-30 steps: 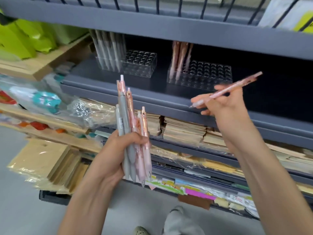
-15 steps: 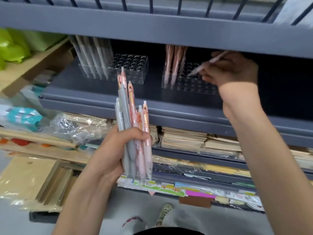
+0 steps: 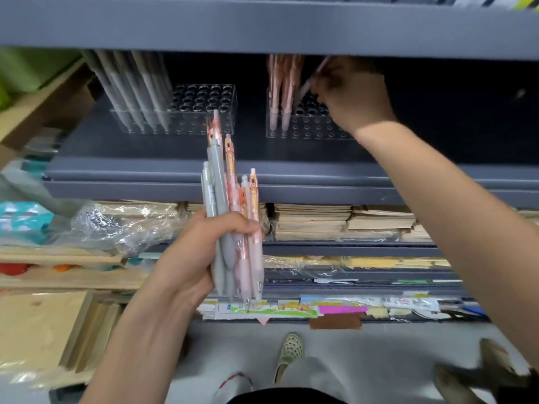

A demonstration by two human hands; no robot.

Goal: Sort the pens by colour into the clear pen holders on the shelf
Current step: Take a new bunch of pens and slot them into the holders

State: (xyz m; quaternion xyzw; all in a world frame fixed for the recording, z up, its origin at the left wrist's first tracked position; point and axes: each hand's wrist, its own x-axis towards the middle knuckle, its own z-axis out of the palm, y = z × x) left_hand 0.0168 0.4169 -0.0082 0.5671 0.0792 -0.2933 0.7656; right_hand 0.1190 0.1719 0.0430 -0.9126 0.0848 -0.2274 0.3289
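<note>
"While a pink pen is held over the right-hand clear holder, how much of the sorting can be counted as done?"

"Part of it, it is judged. A few pink pens are seen standing at the left end of that holder, and a row of grey pens is seen standing in the left-hand holder. Most of the holes in both are unfilled."

"And how is the pen held?"

"It is pinched in the curled fingers of the right hand, with its tip angled down over the holes just beside the standing pink ones. Whether the tip is already seated in a hole cannot be told, as the view is blurred there."

"What is left?"

"A mixed bundle of pens, grey and pink together, is gripped upright in the left hand, fingers wrapped round the barrels, in front of the shelf edge and below the holders. Each must be placed by colour before the task can be called finished."
</note>
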